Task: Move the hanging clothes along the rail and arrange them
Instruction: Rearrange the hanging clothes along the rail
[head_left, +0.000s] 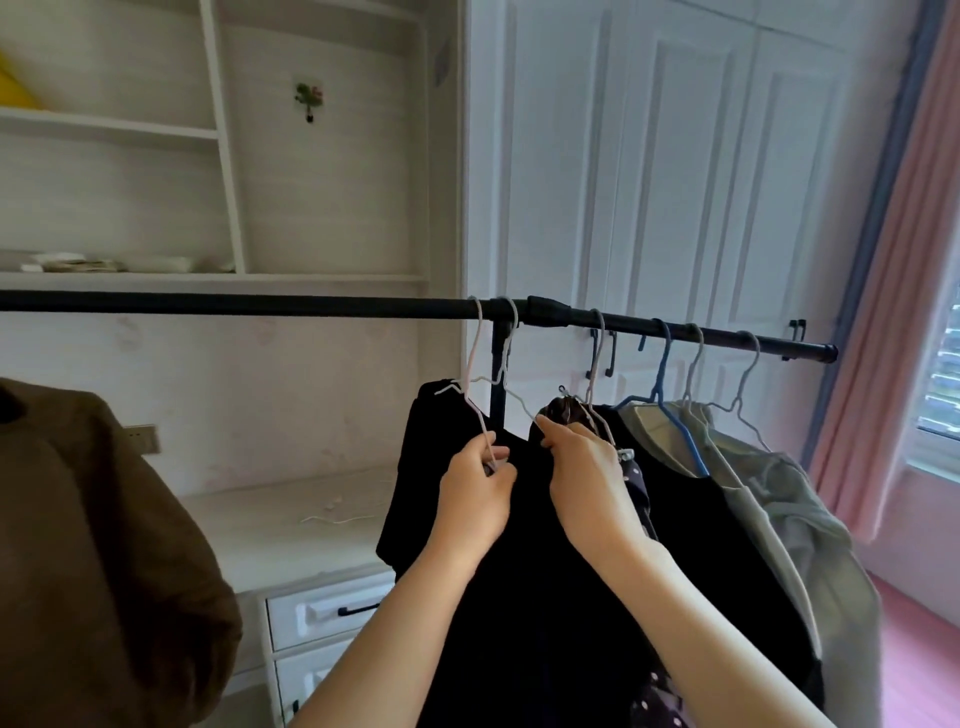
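A white wardrobe (675, 156) and shelving (218, 280) back a black rail (260, 304) running left to right, bare to the left. The clothes (675, 509) bunch at its right end. Just left of the right hand (587, 467), which pinches a black garment (519, 571), the left hand (475, 488) grips a pale hanger (475, 364)

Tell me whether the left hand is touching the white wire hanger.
Touching. The head view shows the left hand with its fingers pinched round the lower wire of the white wire hanger, no gap between them.
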